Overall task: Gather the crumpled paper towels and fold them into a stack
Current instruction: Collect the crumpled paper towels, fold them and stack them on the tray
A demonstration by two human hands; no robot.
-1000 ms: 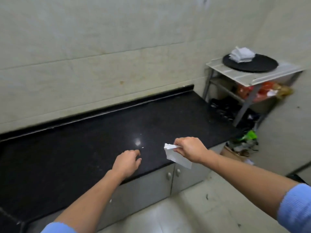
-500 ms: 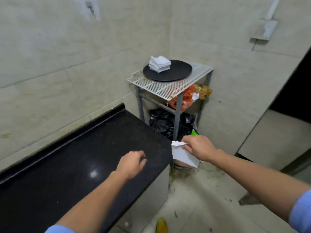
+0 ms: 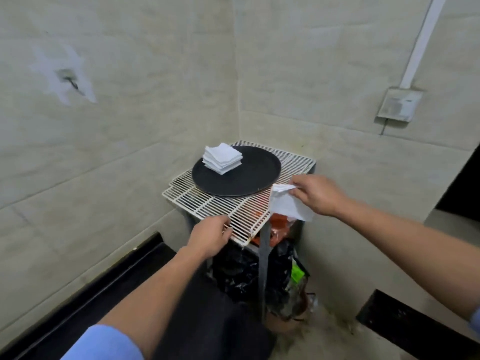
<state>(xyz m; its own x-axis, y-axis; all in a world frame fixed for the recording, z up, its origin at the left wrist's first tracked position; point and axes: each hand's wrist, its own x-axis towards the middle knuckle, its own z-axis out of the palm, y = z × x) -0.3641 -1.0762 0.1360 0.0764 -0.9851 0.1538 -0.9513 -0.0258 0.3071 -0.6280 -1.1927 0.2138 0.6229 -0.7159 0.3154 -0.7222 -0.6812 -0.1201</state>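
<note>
On the corner wire rack [image 3: 207, 203], the folded stack [image 3: 222, 158] sits at the black tray's [image 3: 249, 180] back-left rim, the right hand [image 3: 317, 194] pinches a paper towel [image 3: 288, 207] at the rack's right edge, and the left hand [image 3: 210, 236] is loosely curled and empty, so the towel should land squarely on top.

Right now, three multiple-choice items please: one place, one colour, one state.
1. Where does the folded stack lie? A on the round tray B in a sink C in a drawer
2. What colour is the tray? A white B black C red
3. What is the right hand doing? A hanging empty B pinching a paper towel C gripping a cup
Answers: 1 A, it sits on the tray's left part, atop the wire rack; 2 B, dark against white wires; 3 B, the towel hangs from its grip.
</note>
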